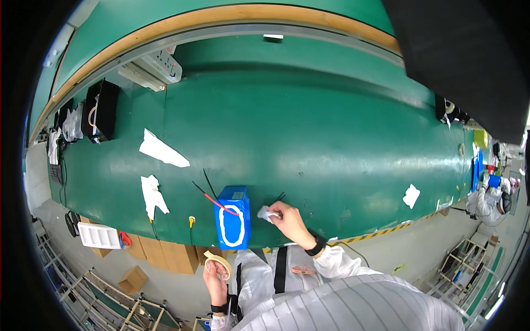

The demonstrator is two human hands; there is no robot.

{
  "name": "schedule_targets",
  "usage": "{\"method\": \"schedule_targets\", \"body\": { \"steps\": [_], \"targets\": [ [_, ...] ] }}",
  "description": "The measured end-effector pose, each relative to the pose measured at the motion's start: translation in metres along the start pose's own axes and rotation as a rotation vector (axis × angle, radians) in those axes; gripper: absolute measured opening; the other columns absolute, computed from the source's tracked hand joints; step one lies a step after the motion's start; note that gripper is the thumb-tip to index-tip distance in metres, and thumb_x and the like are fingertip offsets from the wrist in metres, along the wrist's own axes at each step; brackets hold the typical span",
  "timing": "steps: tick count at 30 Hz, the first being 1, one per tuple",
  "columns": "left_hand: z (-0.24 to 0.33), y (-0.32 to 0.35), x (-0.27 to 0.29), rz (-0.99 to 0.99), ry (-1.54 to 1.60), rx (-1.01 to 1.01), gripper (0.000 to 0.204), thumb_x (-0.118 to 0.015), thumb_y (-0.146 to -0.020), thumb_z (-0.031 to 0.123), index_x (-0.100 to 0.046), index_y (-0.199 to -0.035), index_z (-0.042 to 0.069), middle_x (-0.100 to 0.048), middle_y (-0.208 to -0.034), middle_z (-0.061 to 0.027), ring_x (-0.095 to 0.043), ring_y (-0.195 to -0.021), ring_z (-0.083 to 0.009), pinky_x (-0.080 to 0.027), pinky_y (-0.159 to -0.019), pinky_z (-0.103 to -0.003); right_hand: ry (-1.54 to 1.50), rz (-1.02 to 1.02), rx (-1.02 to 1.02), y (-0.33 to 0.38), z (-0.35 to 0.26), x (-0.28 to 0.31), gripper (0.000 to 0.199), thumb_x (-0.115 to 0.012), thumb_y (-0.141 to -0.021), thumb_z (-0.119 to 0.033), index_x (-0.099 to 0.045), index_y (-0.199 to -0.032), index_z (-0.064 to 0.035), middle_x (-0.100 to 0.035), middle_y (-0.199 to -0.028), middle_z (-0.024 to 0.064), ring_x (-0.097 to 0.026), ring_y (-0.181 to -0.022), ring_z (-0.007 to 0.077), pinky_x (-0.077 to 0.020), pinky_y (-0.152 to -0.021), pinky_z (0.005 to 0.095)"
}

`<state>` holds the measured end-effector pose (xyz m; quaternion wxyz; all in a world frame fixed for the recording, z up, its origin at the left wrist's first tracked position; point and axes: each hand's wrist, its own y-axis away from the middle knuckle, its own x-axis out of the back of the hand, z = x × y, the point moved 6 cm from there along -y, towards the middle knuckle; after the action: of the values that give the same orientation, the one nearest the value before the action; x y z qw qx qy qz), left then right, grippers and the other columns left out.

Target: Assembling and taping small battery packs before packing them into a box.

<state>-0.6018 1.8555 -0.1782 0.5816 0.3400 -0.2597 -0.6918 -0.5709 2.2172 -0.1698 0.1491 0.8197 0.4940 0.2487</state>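
Just below the bench's front edge, my left hand point(215, 286) is closed on a roll of cream-coloured tape point(223, 261). My right hand point(291, 222) is over the bench, its fingers pinching a crumpled whitish wad point(265, 214), perhaps paper or cloth. Two thin dark tips point(281, 196) show beyond those fingers; I cannot make out what they belong to. Left of this hand, and apart from it, a blue wrapped battery-like block point(245, 220) lies at the front edge. A white oval outline marks its top, and red and black wires point(205, 194) reach away from it.
White paper point(163, 150) and a white glove-like piece point(153, 194) lie to the left, near a yellow connector point(192, 222). A black box point(101, 112) and power strip point(163, 65) stand farther back. White scrap point(411, 196) lies right. Another person point(487, 204) works at far right.
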Motion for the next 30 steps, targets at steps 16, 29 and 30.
{"method": "schedule_targets", "body": {
  "steps": [16, 29, 30],
  "targets": [
    [0.048, -0.009, 0.050, -0.136, -0.100, -0.053, 0.021, -0.046, -0.106, 0.024, -0.055, -0.100, 0.006, -0.059, -0.077, -0.0018, -0.055, -0.061, -0.0088, -0.042, -0.052, -0.023, -0.510, 0.523, 0.331, 0.067, -0.003, -0.057, 0.015, -0.059, -0.088, 0.000, -0.056, -0.103, -0.0012, -0.058, -0.091, 0.0106, -0.062, -0.083, 0.0207, -0.0478, -0.072, 0.0305],
    [0.074, -0.006, 0.121, -0.177, -0.002, -0.146, 0.019, -0.048, -0.105, 0.023, -0.056, -0.107, 0.005, -0.058, -0.076, -0.0017, -0.053, -0.061, -0.0087, -0.041, -0.052, -0.022, -1.143, 0.528, -0.107, 0.090, 0.067, -0.172, 0.017, -0.063, -0.093, -0.005, -0.052, -0.105, -0.0005, -0.066, -0.095, 0.0099, -0.066, -0.082, 0.0171, -0.0558, -0.073, 0.0292],
    [0.075, -0.006, 0.122, -0.171, 0.009, -0.151, 0.019, -0.048, -0.105, 0.023, -0.056, -0.107, 0.005, -0.057, -0.076, -0.0017, -0.053, -0.061, -0.0089, -0.041, -0.052, -0.022, -1.103, 0.621, -0.037, 0.079, 0.058, -0.167, 0.016, -0.063, -0.093, -0.004, -0.052, -0.104, -0.0010, -0.065, -0.094, 0.0095, -0.066, -0.084, 0.0173, -0.0553, -0.074, 0.0299]
  ]
}}
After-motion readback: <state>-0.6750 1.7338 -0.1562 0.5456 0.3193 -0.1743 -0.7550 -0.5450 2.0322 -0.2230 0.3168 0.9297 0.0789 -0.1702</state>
